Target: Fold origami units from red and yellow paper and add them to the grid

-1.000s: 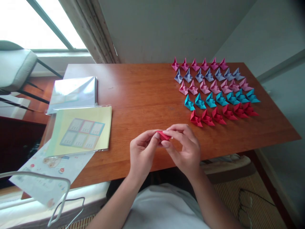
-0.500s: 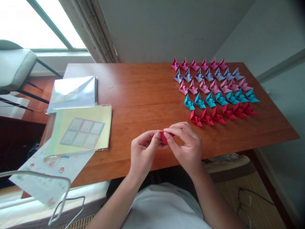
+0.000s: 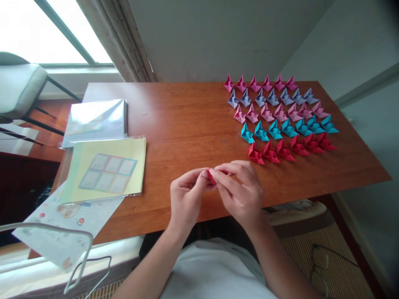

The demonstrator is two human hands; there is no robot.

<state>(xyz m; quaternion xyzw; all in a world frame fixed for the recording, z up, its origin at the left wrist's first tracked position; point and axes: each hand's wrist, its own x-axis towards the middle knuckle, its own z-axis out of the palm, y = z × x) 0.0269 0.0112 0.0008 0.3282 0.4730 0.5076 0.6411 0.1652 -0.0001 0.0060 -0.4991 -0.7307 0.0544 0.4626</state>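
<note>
Between my two hands, above the table's near edge, is a small piece of folded red paper [image 3: 211, 177], mostly covered by fingers. My left hand [image 3: 188, 193] pinches its left side between thumb and fingers. My right hand [image 3: 241, 189] grips it from the right, fingers laid across its top. Just beyond my right hand stands a row of red origami boats [image 3: 285, 150] with pointed ends. Behind it are rows of turquoise boats [image 3: 275, 130], light pink boats [image 3: 267, 112], lavender boats [image 3: 260, 99] and dark pink boats [image 3: 254, 84].
On the left of the wooden table [image 3: 174, 124] lie a yellow paper pack [image 3: 107, 170] in clear wrap and a white-blue pack [image 3: 96, 120]. A printed sheet [image 3: 77, 224] hangs over the front left edge, near a white bent tube [image 3: 87, 249]. A chair [image 3: 25, 87] stands at far left.
My right fingers have shifted left and over the red paper, covering more of it. My left hand stays almost in place. The rows of boats are unchanged.
</note>
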